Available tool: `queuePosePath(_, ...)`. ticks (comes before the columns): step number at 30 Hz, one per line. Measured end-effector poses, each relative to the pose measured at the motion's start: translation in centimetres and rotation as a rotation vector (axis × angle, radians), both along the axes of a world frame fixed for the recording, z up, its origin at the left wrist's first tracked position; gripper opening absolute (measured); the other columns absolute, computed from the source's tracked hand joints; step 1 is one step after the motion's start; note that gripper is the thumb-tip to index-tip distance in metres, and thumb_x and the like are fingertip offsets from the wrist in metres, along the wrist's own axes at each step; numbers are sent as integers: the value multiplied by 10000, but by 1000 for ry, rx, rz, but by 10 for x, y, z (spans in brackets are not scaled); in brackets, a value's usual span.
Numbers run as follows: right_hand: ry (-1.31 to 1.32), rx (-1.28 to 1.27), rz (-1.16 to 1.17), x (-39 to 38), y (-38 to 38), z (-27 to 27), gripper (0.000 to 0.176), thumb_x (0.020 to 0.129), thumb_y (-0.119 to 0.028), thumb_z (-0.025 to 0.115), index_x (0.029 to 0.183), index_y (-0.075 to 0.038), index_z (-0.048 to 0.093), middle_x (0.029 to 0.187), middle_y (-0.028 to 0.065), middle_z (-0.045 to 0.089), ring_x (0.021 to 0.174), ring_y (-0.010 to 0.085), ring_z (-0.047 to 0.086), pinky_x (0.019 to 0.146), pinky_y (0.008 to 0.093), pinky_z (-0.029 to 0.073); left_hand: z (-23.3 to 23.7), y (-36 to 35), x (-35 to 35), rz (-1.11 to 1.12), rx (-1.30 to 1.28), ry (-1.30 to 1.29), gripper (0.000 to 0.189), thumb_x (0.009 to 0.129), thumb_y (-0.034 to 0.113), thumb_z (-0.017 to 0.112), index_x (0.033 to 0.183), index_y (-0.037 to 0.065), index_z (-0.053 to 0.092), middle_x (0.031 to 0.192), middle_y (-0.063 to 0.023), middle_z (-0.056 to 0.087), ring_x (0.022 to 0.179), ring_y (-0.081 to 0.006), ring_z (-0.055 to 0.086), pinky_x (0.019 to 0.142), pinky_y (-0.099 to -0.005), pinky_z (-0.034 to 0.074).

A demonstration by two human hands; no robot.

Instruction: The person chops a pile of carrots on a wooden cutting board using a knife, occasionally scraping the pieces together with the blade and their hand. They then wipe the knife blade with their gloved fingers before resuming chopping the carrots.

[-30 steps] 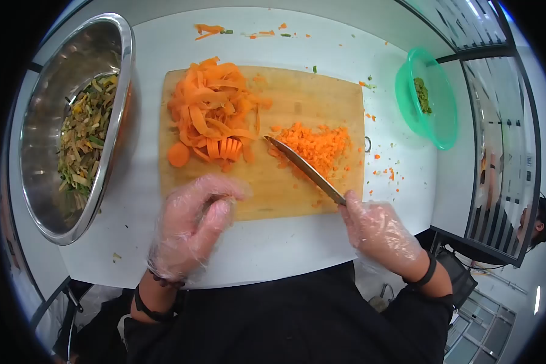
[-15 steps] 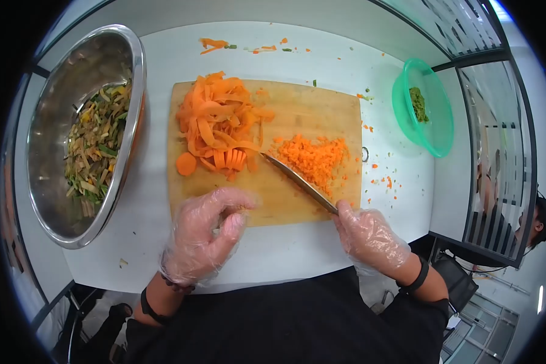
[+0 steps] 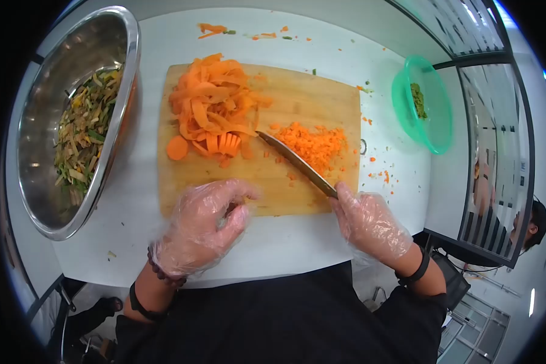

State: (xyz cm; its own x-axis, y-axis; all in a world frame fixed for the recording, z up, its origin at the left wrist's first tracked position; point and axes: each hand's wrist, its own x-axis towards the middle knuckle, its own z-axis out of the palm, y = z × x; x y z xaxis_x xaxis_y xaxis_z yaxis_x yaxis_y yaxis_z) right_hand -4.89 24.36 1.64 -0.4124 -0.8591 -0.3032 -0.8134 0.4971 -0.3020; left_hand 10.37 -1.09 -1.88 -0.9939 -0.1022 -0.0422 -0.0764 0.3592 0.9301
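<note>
In a clear plastic glove, my right hand [image 3: 373,223] grips a knife [image 3: 297,161] by its handle end. The blade slants up and left over the wooden cutting board [image 3: 273,200], along the left side of a heap of minced carrot [image 3: 315,145]. My left hand [image 3: 207,221], gloved too, hovers at the board's near edge with thumb and forefinger apart and nothing visible between them. Beyond it lie a pile of carrot peelings [image 3: 209,100], several carrot slices [image 3: 223,144] and a round carrot piece [image 3: 177,147].
A large steel bowl [image 3: 134,67] of chopped vegetables stands at the left. At the back right is a green plastic basket [image 3: 446,115] holding a little green mash. Carrot scraps [image 3: 212,28] dot the white table [image 3: 273,242]. Another person [image 3: 531,224] shows beyond the right-hand partition.
The view has shifted slightly, so the board and bowl appear higher and further left. Both hands and the knife keep nearly the same pose over the board.
</note>
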Motion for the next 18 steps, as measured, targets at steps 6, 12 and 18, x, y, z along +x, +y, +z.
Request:
queuePosePath(6, -94, 40, -78, 11, -1, 7, 201, 958, -65, 642, 1048, 47, 502, 529, 211, 523, 500, 434, 570, 488, 521, 434, -4, -2, 2, 10, -44, 18, 206, 903, 104, 607, 1093, 47, 661, 800, -127, 630, 737, -280, 645, 698, -389, 513)
queuePosePath(12, -25, -61, -15, 7, 1, -7, 218, 968, -89, 635, 1087, 46, 512, 522, 207, 521, 494, 437, 564, 496, 529, 441, -7, -1, 3, 70, 59, -29, 215, 924, 80, 592, 1127, 43, 651, 803, -117, 625, 707, -261, 618, 699, -375, 512)
queuePosePath(18, -6, 141, -99, 12, -3, 14, 149, 963, -67, 605, 1024, 17, 498, 560, 170, 565, 518, 379, 602, 482, 488, 443, -9, 0, 7, 250, 314, -79, 184, 955, 16, 549, 1112, 14, 646, 777, -84, 563, 680, -148, 531, 668, -295, 466)
